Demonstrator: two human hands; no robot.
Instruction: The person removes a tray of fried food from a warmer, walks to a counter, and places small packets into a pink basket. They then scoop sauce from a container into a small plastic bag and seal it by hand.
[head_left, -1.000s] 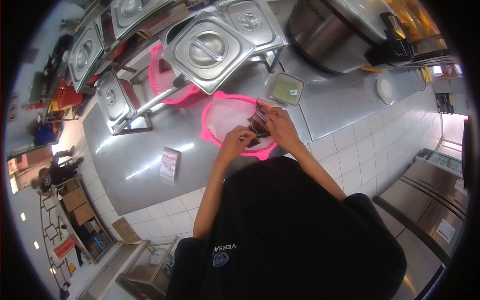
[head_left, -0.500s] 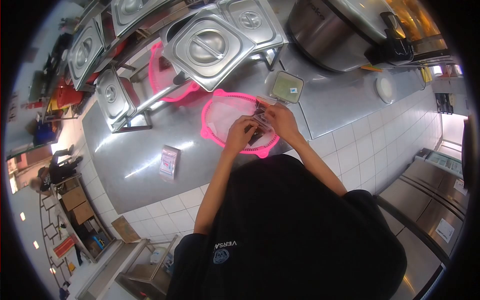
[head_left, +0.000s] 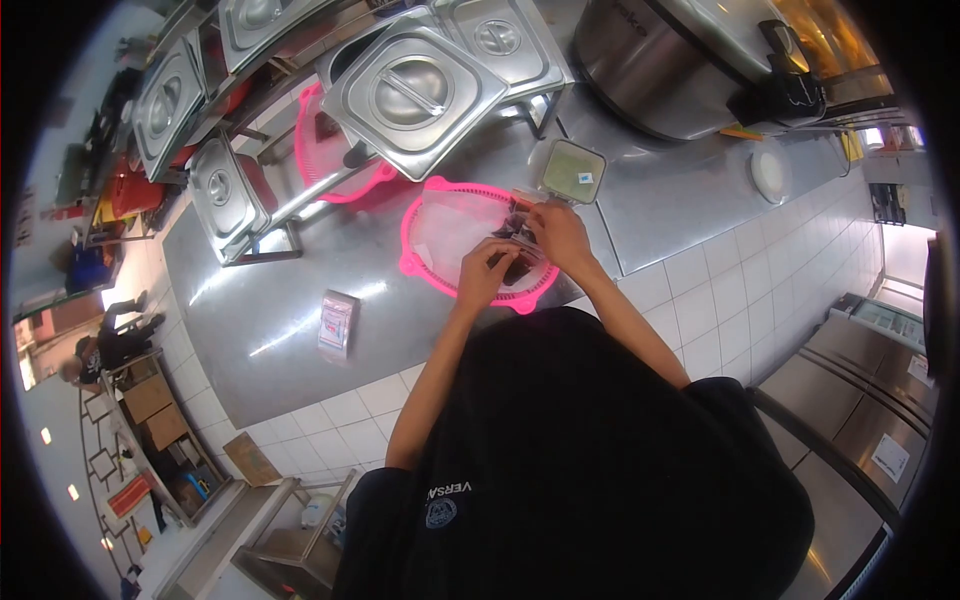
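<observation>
A round pink plastic basket (head_left: 407, 232) rests on the steel table, with white, translucent plastic sheets or bags (head_left: 455, 225) inside it. Over its right side, my left hand (head_left: 484, 268) has its thumb and fingers pinched at a small clear plastic bag (head_left: 522, 240). My right hand (head_left: 560, 236) grips the same bag from the other side, fingers curled. Something dark shows in and beneath the bag; its kind is too small to make out. Just beyond my right hand sits a square container (head_left: 573, 172) with greenish contents or lid and a small label.
A pink-and-white packet (head_left: 338, 325) lies on the steel table (head_left: 260, 365). Lidded steel pans (head_left: 415, 95) on a raised rack overhang a second pink basket (head_left: 310, 150). A large cooker (head_left: 655, 65) and a white round dish (head_left: 769, 177) stand rightward. Another person (head_left: 115, 345) is far left.
My hands have shifted slightly at the small plastic bag, and my left hand's thumb and fingers have moved a little. The clear plastic between them looks more bunched. Basket and containers stay put.
</observation>
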